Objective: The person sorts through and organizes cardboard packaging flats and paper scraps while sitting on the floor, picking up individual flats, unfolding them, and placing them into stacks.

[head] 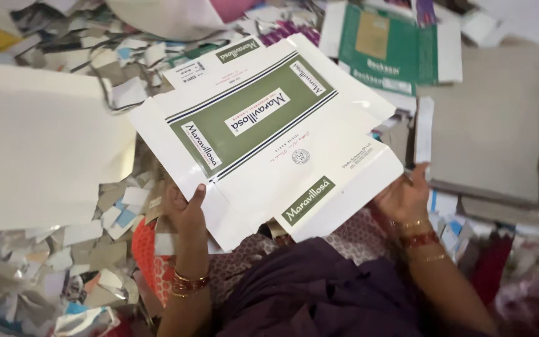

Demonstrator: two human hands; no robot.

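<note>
While the person sits low among paper waste, both hands hold up a flattened white carton sheet [263, 134] with an olive green panel, tilted so its printed face is towards the camera. The left hand [185, 209] is closed on the sheet's lower left edge, thumb on top and fingers hidden beneath, which seems to keep that corner from sagging. The right hand [407, 193] grips the lower right flap from behind, thumb raised at the edge; its fingers are mostly hidden by the card. Held at two corners, the sheet stays flat and clear of the lap. A large blank white sheet [38, 150] lies to the left, a green printed carton [391, 43] lies beyond, grey boards [488, 125] rest on the right, and scraps of cut paper [51, 249] crowd the floor around the knees.
</note>
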